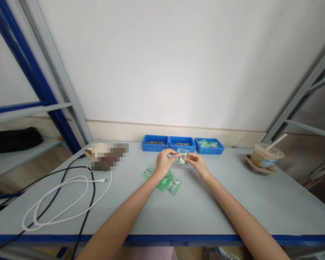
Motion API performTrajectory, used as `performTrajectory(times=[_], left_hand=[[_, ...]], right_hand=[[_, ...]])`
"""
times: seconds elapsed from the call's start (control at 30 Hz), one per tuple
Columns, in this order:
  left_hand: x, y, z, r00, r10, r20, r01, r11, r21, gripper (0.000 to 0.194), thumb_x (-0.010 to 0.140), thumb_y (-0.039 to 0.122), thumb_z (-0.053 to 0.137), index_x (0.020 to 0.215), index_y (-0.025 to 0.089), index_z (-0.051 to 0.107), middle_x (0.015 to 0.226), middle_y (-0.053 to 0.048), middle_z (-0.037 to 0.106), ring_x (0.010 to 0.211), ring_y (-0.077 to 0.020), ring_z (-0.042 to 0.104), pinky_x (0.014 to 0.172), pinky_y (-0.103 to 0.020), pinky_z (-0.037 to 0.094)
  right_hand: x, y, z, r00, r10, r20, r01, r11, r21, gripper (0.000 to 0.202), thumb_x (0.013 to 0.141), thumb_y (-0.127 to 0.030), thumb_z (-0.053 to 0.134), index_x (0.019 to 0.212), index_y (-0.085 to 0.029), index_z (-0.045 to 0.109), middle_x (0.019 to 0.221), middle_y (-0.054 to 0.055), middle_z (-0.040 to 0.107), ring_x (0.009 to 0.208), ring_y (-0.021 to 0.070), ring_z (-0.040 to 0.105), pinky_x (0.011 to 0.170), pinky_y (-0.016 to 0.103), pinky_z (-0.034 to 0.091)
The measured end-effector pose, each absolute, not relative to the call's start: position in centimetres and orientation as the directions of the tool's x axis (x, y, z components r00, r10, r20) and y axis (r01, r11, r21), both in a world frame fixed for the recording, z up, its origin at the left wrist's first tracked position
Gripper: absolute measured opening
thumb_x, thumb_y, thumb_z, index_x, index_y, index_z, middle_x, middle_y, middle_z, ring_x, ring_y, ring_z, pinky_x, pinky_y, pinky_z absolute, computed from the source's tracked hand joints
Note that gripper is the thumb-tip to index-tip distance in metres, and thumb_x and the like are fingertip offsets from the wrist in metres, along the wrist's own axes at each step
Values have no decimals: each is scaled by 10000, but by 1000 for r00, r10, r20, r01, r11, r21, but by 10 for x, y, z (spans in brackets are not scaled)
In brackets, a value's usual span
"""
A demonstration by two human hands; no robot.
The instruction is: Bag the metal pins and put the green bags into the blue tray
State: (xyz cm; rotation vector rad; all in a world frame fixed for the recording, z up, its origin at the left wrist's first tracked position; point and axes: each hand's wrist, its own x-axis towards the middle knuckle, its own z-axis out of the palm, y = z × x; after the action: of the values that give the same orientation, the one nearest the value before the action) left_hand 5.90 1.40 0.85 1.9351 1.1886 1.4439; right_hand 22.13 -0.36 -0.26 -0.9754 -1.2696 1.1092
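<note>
Between my two hands hangs a small clear bag [181,159] with metal pieces in it, held near its upper part. My left hand [165,161] pinches its left side and my right hand [197,163] pinches its right side. Several green bags [173,185] with metal pieces lie on the table under and beside my left wrist. Behind my hands stand a blue bin with small metal parts [155,143], a second blue bin with metal parts [182,143] and a third blue bin [209,146] holding green bags.
A white cable [62,220] and black cables [93,195] coil over the grey table [206,213] at left, near a blurred object [107,157]. A lidded cup [265,156] with a straw sits in a carton holder at right. Metal frames flank the table.
</note>
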Motion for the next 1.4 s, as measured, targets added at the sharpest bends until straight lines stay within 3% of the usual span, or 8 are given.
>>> performTrajectory(times=[0.23, 0.4, 0.53, 0.83, 1.0, 1.2, 1.4], left_hand=[[61, 15, 8, 133, 856, 499, 179, -516, 838, 227, 669, 261, 665, 875, 168, 648, 775, -25, 677, 718, -157, 619, 577, -214, 421], [61, 15, 12, 101, 865, 491, 74, -499, 863, 187, 629, 273, 685, 770, 151, 661, 806, -48, 676, 775, -179, 616, 609, -227, 442], [60, 19, 12, 72, 898, 434, -48, -431, 901, 187, 614, 303, 699, 688, 139, 649, 707, -38, 668, 670, -159, 615, 623, -245, 471], [63, 13, 7, -8, 869, 495, 31, -495, 868, 178, 677, 297, 653, 621, 138, 597, 691, -15, 635, 439, -80, 520, 427, -191, 418], [63, 11, 9, 38, 870, 492, 7, -492, 870, 179, 706, 315, 629, 760, 146, 603, 740, -14, 619, 513, -90, 566, 466, -181, 440], [64, 14, 3, 229, 889, 396, 3, -407, 913, 355, 661, 309, 671, 964, 164, 555, 768, -14, 630, 536, -92, 575, 477, -172, 441], [62, 18, 1, 193, 894, 404, -33, -406, 913, 250, 707, 340, 627, 863, 156, 564, 716, -24, 639, 638, -136, 617, 527, -194, 478]], right_hand=[[223, -3, -3, -50, 968, 245, -62, 241, -968, 282, 539, -371, 751, 720, -181, 648, 724, 13, 679, 683, 167, 604, 690, 305, 456], [223, -4, -3, -56, 970, 235, -44, 233, -971, 265, 557, -364, 741, 722, -177, 649, 737, 19, 678, 696, 167, 602, 696, 303, 446], [221, -5, -4, -51, 976, 210, -50, 208, -977, 265, 551, -362, 745, 715, -176, 651, 729, 14, 678, 694, 163, 602, 701, 304, 448], [217, -5, -7, -37, 982, 184, -83, 181, -980, 323, 537, -371, 756, 791, -189, 675, 814, 38, 696, 758, 196, 622, 748, 338, 457], [217, -6, -8, -22, 977, 211, -80, 209, -975, 303, 539, -370, 753, 763, -183, 669, 762, 30, 688, 702, 180, 609, 702, 318, 455], [222, -3, -10, 48, 971, 233, -96, 237, -967, 277, 528, -372, 754, 691, -176, 646, 684, 11, 661, 630, 147, 570, 649, 284, 439], [222, -3, -10, 41, 971, 236, -78, 239, -968, 304, 525, -400, 749, 709, -180, 649, 710, 23, 664, 656, 163, 575, 667, 303, 445]])
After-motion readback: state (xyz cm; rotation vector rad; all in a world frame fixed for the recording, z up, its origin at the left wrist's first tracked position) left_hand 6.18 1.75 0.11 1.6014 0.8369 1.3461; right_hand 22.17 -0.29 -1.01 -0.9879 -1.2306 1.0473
